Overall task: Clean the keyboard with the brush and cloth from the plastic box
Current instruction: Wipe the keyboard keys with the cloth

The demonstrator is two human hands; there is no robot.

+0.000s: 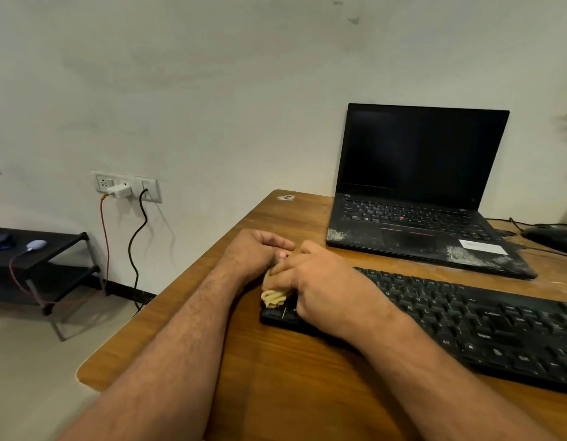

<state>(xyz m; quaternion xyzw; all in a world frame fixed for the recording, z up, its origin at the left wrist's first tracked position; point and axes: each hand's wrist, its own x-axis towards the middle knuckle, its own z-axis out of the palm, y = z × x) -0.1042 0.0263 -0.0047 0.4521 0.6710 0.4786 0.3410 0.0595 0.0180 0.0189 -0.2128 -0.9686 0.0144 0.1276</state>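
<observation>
Two bare forearms reach over the wooden desk (pixel 275 393), and both hands meet at the left end of the one black keyboard (pixel 466 326), which lies slantwise across the desk's near right part. The right hand (pixel 320 281) lies over that end with its fingers curled around a bunched tan cloth (pixel 275 296), pressing it down onto the keys there. The left hand (pixel 259 253) sits just beside it, knuckles up and fingers curled under, touching the right hand's fingers; whether it also has hold of the cloth or the keyboard's edge I cannot tell. One cloth is all I can see.

Behind the keyboard stands one open laptop (pixel 419 192), screen dark, pale dust on both front corners of its palm rest. A dark mouse (pixel 552 238) lies to its right with cables trailing. On the wall to the left is a socket plate (pixel 126 185) with one white charger (pixel 119 190) and two cords hanging, one orange-red, one black. A low dark shelf (pixel 40 265) stands below with a small pale object on top
</observation>
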